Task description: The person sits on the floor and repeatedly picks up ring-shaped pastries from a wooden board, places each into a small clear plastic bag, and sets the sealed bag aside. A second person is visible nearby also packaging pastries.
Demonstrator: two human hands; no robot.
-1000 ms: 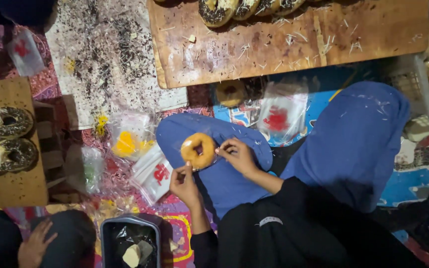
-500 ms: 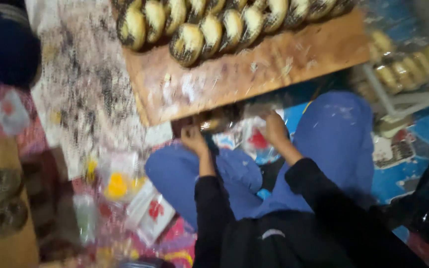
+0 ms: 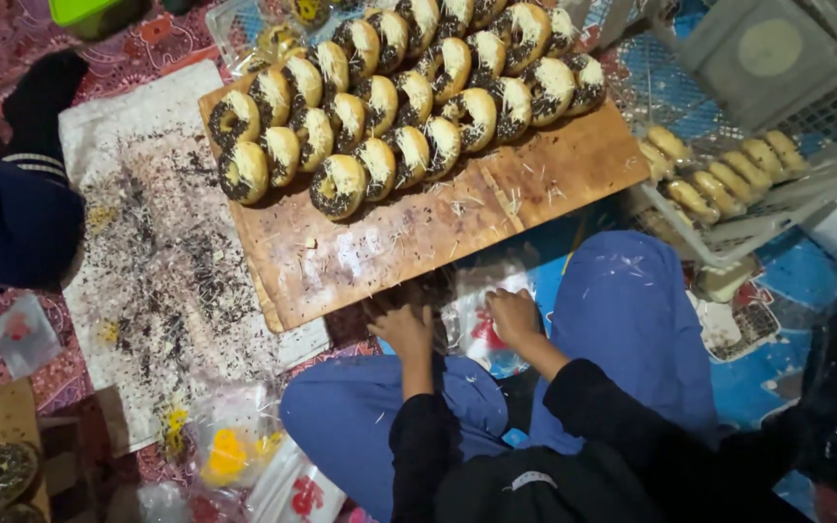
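The person sits cross-legged on the floor, and both hands are down at the near edge of the wooden board, which serves as the landmark here. The left hand rests just below that near edge, fingers curled downward into the dark gap under the board, so its grip cannot be told from this view; no doughnut shows in it. The right hand, a little to the right of the left and also just below the board's near edge, lies on a clear plastic bag with a red print, fingers bent and pressed onto the film rather than spread; whether it pinches the bag or only holds it flat is not clear. The step in hand looks like packing: readying a bag at the lap. By my judgement the next move calls for parting the bag's mouth with both hands, since thin film clings and slips. On the far half of the board stand rows of glazed doughnuts with chocolate sprinkles, leaning on one another, well apart from both hands. Right of the board a white plastic crate holds plain doughnuts. Left of the board lies a sprinkle-strewn white cloth, and below that more small printed bags.
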